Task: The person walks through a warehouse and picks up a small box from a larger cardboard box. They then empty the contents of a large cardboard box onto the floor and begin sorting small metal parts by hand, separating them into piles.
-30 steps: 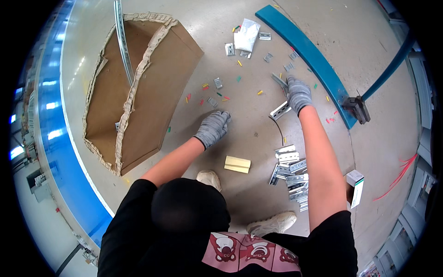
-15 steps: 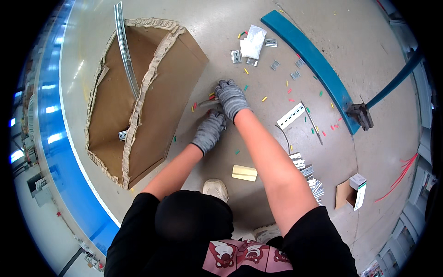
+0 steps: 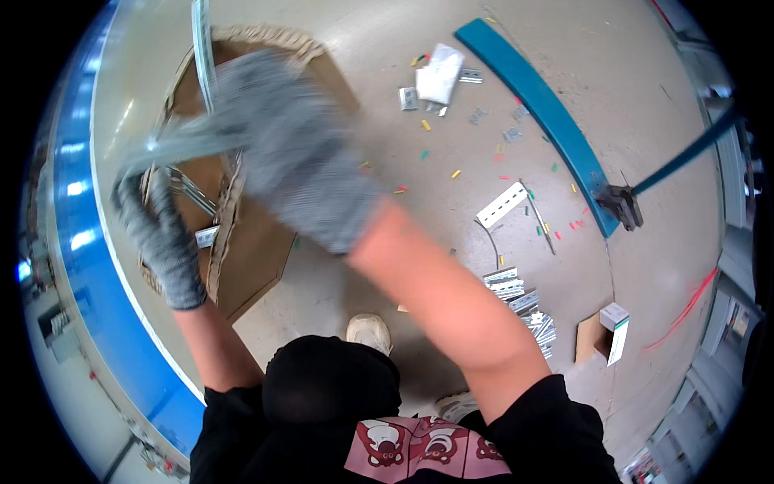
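Observation:
Over the open cardboard box (image 3: 260, 256) on the left, my right hand (image 3: 298, 153), in a grey knit glove and smeared by motion, is closed on a blurred pale grey-green strip (image 3: 181, 139). What the strip is made of cannot be made out. My left hand (image 3: 164, 242), gloved alike, is at the box's left side. Its fingers are stretched up and apart, with the tips beside the strip's left end. A long slotted metal rail (image 3: 202, 52) leans out of the box's far end. Inside lie metal strips (image 3: 195, 196) and a short slotted rail piece (image 3: 207, 236).
Small coloured sleeves (image 3: 456, 173), a white slotted rail (image 3: 501, 205) and a white packet (image 3: 440, 74) lie on the floor. A heap of metal pieces (image 3: 528, 306) is right of my forearm. Beyond are a small carton (image 3: 603, 333) and a curved teal bar (image 3: 542, 121).
Both hands have risen from the floor beside the box and swung left over it. The left hand's fingers have spread. The blurred strip now shows at the right hand.

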Motion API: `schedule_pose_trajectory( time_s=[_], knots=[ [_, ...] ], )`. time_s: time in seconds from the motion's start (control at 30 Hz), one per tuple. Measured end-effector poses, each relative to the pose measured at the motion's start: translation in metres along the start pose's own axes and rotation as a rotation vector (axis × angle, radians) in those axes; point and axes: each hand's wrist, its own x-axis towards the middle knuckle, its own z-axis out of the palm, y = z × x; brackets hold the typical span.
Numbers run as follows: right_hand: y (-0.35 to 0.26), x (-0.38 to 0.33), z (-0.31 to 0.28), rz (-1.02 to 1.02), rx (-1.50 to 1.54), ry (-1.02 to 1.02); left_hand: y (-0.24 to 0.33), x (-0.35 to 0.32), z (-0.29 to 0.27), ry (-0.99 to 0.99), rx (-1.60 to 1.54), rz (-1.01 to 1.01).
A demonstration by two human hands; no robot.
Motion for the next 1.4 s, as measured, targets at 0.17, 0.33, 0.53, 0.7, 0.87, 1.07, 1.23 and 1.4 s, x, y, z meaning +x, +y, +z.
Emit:
schedule_pose_trajectory(
  time_s=[0.17, 0.33, 0.53, 0.7, 0.87, 1.07, 1.23, 1.4],
  knots=[
    [-0.012, 0.017, 0.045, 0.083, -0.385, -0.703, -0.01, -0.002, -0.017, 0.421, -0.168, 0.045],
    [0.029, -0.073, -0.045, 0.278, -0.216, -0.197, 0.059, -0.024, -0.004, 0.334, -0.252, 0.275],
    [0.046, -0.226, -0.17, 0.75, -0.657, -0.577, 0.146, -0.056, 0.193, -0.721, -0.308, 0.385],
    [0.005, -0.281, -0.198, 1.032, -0.718, -0.866, 0.121, -0.067, 0.334, -0.717, -0.115, 0.419],
    [-0.017, -0.313, -0.199, 1.141, -0.848, -1.057, 0.12, -0.074, 0.335, -0.772, -0.18, 0.123],
    [-0.021, -0.295, -0.188, 1.272, -0.778, -1.106, 0.113, -0.079, 0.315, -0.457, -0.487, -0.25],
    [-0.024, -0.282, -0.191, 1.317, -0.763, -1.102, 0.171, -0.065, 0.293, -0.614, -0.297, 0.158],
    [-0.024, -0.281, -0.185, 1.294, -0.722, -1.062, 0.155, -0.08, 0.344, -0.82, -0.301, 0.111]
  ],
)
